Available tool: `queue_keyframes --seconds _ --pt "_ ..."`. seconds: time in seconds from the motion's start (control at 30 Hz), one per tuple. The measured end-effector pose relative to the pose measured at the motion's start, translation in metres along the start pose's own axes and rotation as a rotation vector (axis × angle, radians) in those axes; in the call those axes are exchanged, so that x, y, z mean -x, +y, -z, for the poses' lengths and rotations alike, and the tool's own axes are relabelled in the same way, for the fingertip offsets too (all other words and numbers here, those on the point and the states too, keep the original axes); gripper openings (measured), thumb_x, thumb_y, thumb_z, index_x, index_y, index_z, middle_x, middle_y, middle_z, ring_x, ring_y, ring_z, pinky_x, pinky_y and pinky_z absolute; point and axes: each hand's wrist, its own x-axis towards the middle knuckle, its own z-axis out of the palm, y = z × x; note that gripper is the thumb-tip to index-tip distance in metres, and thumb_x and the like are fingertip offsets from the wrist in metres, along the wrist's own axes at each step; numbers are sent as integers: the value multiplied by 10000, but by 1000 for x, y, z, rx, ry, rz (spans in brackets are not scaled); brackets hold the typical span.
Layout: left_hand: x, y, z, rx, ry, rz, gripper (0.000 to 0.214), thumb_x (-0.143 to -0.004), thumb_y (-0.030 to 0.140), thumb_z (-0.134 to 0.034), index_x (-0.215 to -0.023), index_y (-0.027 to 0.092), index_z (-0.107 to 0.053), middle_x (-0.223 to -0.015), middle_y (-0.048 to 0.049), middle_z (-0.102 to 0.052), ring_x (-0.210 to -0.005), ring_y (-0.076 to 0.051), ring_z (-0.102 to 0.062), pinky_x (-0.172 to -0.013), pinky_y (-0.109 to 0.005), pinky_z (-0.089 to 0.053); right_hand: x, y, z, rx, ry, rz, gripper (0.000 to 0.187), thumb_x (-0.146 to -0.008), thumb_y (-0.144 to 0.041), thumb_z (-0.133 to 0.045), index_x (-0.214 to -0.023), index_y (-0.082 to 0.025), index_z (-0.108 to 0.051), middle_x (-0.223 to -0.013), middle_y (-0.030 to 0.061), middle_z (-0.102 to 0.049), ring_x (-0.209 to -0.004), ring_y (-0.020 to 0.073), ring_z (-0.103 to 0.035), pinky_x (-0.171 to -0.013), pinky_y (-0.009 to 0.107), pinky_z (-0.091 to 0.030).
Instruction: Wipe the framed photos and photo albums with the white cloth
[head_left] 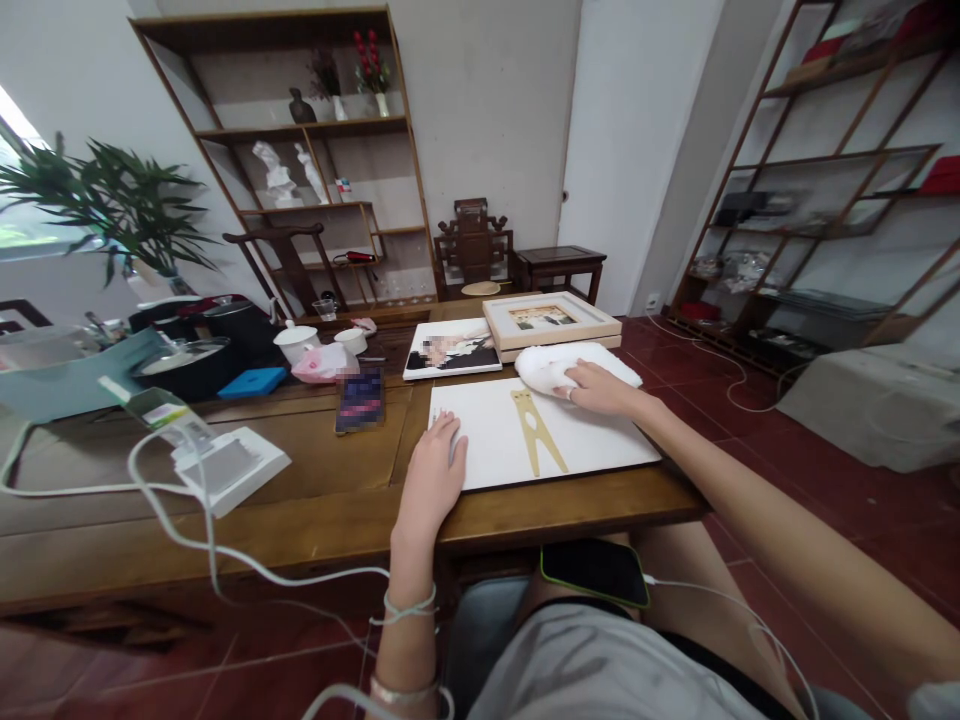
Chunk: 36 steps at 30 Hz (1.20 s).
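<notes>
A white board (487, 425) lies flat at the table's front edge. On its face is a tan shape (536, 435) like a clothes peg with two long legs; I cannot tell whether it is printed or a separate piece. My left hand (439, 470) rests with outstretched fingers on the board's left edge, holding nothing. Across the board's far right part lies a fluffy white towel (544, 368), bunched up. My right hand (600, 388) grips the towel from its near side, with part of the fingers sunk into the pile.
Behind the board are a photo panel (454, 348) and stacked wooden frames (555, 315). Left on the table are a phone (360, 400), a pink-white bag (324, 364), a white box (232, 470) and cables (262, 575). Another phone (592, 572) lies on my lap, with a cable attached.
</notes>
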Motion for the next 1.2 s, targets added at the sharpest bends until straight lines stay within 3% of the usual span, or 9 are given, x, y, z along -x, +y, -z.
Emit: queue_keyframes --seconds 0.1,0.3,0.43,0.57,0.73,0.87,1.03,1.2 --pt "0 0 0 4 -8 0 327 -896 219 -423 -1142 100 -601 -1324 -161 -552 -1292 -265 -453 -1098 -447 -332 18 -11 2 20 5 30 288 -883 -302 -392 -868 -157 -640 -1022 145 -666 -1057 318 -542 -918 426 -385" --pt "0 -1 0 5 -14 5 338 -897 231 -418 -1152 101 -597 -1329 -167 -545 -1293 -262 -452 -1102 -441 -324 82 -30 3 20 44 94 236 -837 -252 -419 -823 -166 -638 -1374 125 -498 -1252 343 -422 -1046 503 -309" --pt "0 0 0 -3 -24 9 355 -901 231 -411 -1166 77 -590 -1335 -178 -536 -1292 -262 -453 -1107 -431 -321 124 -43 5 -40 47 97 204 -820 -250 -427 -699 -208 -585 -1400 84 -475 -1326 323 -349 -1085 520 -278" --pt "0 1 1 -6 -32 6 370 -901 224 -410 -1175 46 -583 -1336 -188 -532 -1296 -263 -447 -1114 -420 -312 144 -45 6 -78 26 70 195 -823 -269 -428 -689 -217 -560 -1399 68 -479 -1336 334 -333 -1069 531 -307" --pt "0 2 1 3 -19 13 348 -897 230 -415 -1157 82 -596 -1324 -176 -547 -1291 -263 -454 -1108 -431 -317 132 -27 2 -154 0 16 205 -843 -333 -447 -744 -220 -586 -1334 76 -547 -1319 368 -348 -1003 506 -379" --pt "0 1 1 11 -27 15 350 -897 234 -415 -1158 84 -592 -1337 -180 -534 -1300 -266 -442 -1105 -444 -315 105 -17 0 -158 3 -54 234 -844 -370 -440 -742 -219 -585 -1112 121 -660 -1305 364 -371 -955 470 -409" --pt "0 -1 -1 21 6 4 320 -891 236 -428 -1139 136 -605 -1315 -154 -561 -1286 -262 -461 -1093 -457 -329 63 -7 2 -89 -4 -14 288 -869 -397 -406 -704 -222 -565 -851 92 -675 -1207 348 -480 -921 449 -428" --pt "0 0 0 19 -7 5 331 -893 235 -425 -1145 111 -600 -1323 -163 -552 -1295 -260 -451 -1106 -443 -317 31 -6 3 -11 -22 -20 354 -915 -385 -336 -882 -189 -628 -1088 113 -668 -1213 326 -482 -973 444 -389"
